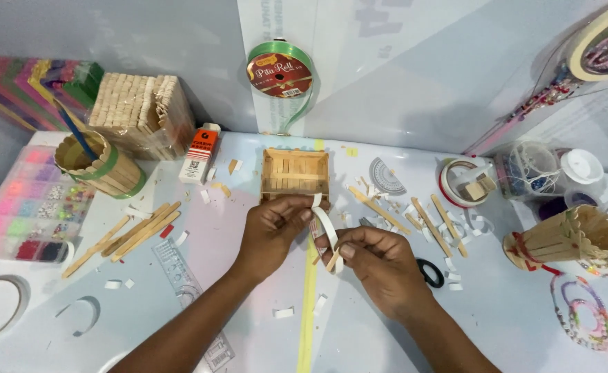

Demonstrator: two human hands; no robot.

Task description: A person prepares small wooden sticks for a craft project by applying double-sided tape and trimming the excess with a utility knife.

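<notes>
Your left hand (271,228) and right hand (373,259) each pinch the white tape strip (324,224), keeping it taut. The craft-stick tray (295,173) sits just behind them, toward the counter's (497,304) back edge.

We find the most open tabletop (511,324) at the lower right of the frame, and some at lower centre around a clear ruler (179,276). Loose wooden sticks (128,235) bar the centre left; a stick box (295,174) blocks upper centre; a stick cup (566,238) and scattered sticks (428,221) crowd the right.
</notes>
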